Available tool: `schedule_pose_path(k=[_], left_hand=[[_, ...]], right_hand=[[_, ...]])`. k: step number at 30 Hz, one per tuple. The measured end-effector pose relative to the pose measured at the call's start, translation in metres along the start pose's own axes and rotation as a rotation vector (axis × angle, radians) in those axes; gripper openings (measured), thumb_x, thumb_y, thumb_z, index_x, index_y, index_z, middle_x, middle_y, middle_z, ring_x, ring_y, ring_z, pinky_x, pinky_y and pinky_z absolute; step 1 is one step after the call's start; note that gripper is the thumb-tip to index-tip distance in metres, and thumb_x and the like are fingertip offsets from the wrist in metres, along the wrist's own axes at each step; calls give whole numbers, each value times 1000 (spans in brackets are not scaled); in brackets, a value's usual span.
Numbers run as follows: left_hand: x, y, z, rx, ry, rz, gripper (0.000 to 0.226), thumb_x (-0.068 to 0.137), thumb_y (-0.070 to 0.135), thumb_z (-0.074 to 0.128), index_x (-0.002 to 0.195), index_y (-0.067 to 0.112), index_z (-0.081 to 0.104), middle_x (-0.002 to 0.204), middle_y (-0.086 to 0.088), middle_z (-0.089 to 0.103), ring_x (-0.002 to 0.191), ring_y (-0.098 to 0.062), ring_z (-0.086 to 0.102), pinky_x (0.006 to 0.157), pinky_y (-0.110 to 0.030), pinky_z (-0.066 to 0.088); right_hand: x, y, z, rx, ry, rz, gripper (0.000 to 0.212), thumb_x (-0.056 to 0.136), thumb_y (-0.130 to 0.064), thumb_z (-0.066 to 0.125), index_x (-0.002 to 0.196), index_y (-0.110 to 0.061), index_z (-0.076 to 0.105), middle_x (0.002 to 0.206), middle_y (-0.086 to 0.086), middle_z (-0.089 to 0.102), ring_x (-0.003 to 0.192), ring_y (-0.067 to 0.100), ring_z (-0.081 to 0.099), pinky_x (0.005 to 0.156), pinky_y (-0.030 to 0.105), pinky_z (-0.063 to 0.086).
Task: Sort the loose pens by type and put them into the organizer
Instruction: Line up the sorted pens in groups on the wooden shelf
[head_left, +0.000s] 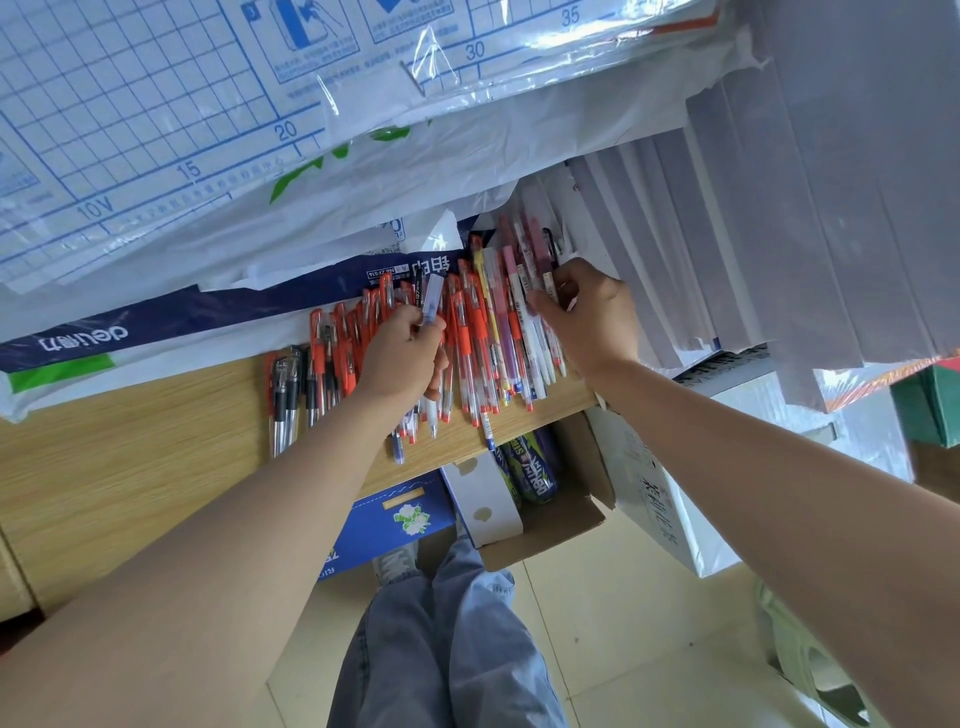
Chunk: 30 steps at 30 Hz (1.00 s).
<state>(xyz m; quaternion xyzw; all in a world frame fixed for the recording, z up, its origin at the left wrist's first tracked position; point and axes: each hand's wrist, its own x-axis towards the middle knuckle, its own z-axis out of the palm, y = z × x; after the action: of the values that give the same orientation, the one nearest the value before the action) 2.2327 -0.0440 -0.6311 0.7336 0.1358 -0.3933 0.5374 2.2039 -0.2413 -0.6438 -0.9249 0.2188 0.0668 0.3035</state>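
Pens (467, 338) spread on tabletop (130, 441) under both hands. Left hand (402, 353) curled around clear-capped pen (432, 299); right hand (592, 317) fingers pinching pink-and-white pens (519, 291).

Matt wood-grain desk (130, 441), glossy plastic pens (467, 332), shiny plastic wrap (426, 67), matt cardboard box (561, 525)

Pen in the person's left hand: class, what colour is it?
Translucent pale blue pen, clearest in the head view.

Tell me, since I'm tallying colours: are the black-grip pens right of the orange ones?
No, the black-grip pens lie left of the orange-grip pens.
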Motion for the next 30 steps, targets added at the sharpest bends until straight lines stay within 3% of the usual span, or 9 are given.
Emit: schedule_pose_path(k=[10,14,18,22,26,30], left_hand=[[0,3,-1,9,9,-8,11,101,19,44,104,10,49,65,-5,52,45,-13,45,46,-29,46],[0,6,0,4,16,-16,12,101,18,43,106,10,49,63,-4,53,40,-8,45,46,-27,46],[-1,7,2,29,21,-21,14,102,19,42,107,9,50,65,-4,52,45,-12,43,46,-27,41],[-4,7,2,6,19,-56,11,100,20,44,99,9,47,66,-2,41,47,-11,31,47,-25,26],[-14,17,4,-99,25,-59,12,96,19,53,90,8,53,61,-1,40,37,-5,30,36,-17,24],[-27,31,11,-220,21,-61,18,93,27,59,90,9,61,69,0,51,43,-4,38,36,-14,29]], right_hand=[[7,-10,11,-205,-113,112,36,84,-39,70,74,-12,49,70,3,51,64,19,48,54,24,32],[11,-8,7,-214,-241,136,38,83,-43,68,75,-10,52,75,5,55,72,20,52,62,27,39],[6,-3,2,-103,-242,139,35,85,-35,67,65,-15,46,70,4,58,69,21,58,59,28,46],[-5,4,-12,164,-270,146,20,87,-26,67,84,-7,61,73,12,67,58,17,62,57,35,57],[-26,3,-30,269,-421,164,11,86,-21,69,94,-14,65,77,12,71,54,10,60,49,18,48],[-43,-8,-47,384,-601,174,11,87,-15,68,97,-15,64,78,15,69,59,15,59,51,17,48]])
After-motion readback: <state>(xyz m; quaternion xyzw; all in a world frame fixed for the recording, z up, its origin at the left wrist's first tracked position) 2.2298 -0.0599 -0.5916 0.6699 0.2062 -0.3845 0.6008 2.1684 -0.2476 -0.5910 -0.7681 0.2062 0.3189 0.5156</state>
